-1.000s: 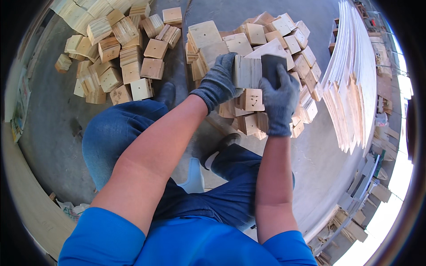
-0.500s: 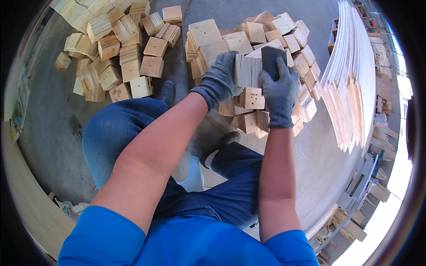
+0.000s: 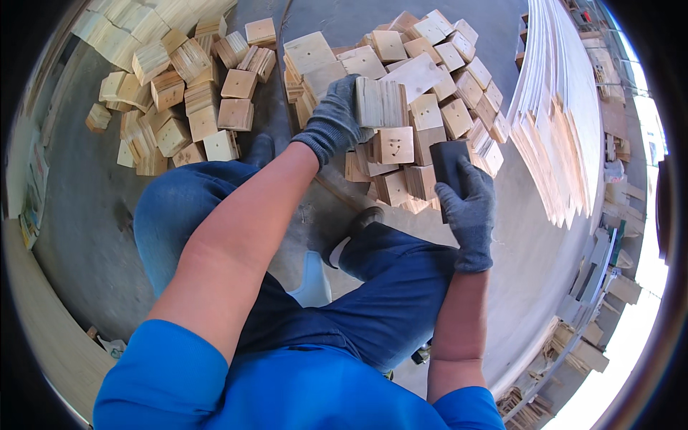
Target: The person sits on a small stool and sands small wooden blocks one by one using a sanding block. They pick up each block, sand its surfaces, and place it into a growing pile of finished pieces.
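Note:
My left hand [image 3: 337, 116], in a grey knit glove, grips a stack of thin wooden pieces [image 3: 381, 102] by its left side, layered edges showing. It is held above a large heap of wooden blocks [image 3: 425, 111]. My right hand [image 3: 469, 208], gloved the same way, is closed round a dark rectangular block [image 3: 450, 172], which looks like a sanding block. It is off the right front edge of the heap, apart from the stack in my left hand. The dark block's underside is hidden.
Another heap of wooden blocks [image 3: 175, 97] lies on the grey floor at the left. Tall stacked thin wooden sheets [image 3: 555, 143] stand on the right. My knees are bent before the heaps, with a light blue object [image 3: 312, 281] between my legs. Boards and scraps line the right rim.
My right hand has drawn the dark block off the wooden stack, toward me and slightly right. My left hand still holds the stack, and the view has shifted a little.

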{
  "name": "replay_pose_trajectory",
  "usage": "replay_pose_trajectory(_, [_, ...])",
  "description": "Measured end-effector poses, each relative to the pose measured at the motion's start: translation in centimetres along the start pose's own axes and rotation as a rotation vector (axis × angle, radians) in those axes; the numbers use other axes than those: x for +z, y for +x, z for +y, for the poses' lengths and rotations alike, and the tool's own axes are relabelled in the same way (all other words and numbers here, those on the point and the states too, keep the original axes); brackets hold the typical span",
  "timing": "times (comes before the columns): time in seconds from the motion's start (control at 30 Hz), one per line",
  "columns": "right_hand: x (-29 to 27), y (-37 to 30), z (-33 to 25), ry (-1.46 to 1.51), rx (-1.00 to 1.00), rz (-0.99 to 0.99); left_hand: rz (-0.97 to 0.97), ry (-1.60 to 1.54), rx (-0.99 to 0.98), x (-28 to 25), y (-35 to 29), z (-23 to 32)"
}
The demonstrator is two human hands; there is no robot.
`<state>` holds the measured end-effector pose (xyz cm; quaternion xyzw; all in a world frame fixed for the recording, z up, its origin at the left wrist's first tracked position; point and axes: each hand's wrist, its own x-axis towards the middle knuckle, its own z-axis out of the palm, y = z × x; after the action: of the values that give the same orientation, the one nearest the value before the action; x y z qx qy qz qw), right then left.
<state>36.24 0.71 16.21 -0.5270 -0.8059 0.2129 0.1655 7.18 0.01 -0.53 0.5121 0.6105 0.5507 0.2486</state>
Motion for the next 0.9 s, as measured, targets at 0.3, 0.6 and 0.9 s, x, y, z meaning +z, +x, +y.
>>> replay_pose_trajectory(0.3, [0.7,2.0,2.8,-0.013,0.097,-0.007,-0.132,0.177,-0.131,-2.0,0.0,0.5])
replay_pose_trajectory(0.6, [-0.3,1.4,1.9,-0.022,0.049,-0.02,-0.419,0.507,-0.194,-5.1,4.1,6.7])
replay_pose_trajectory(0.9, [-1.4,1.4,1.8,-0.013,0.085,-0.04,-0.596,0.558,-0.29,-5.4,5.6,9.2])
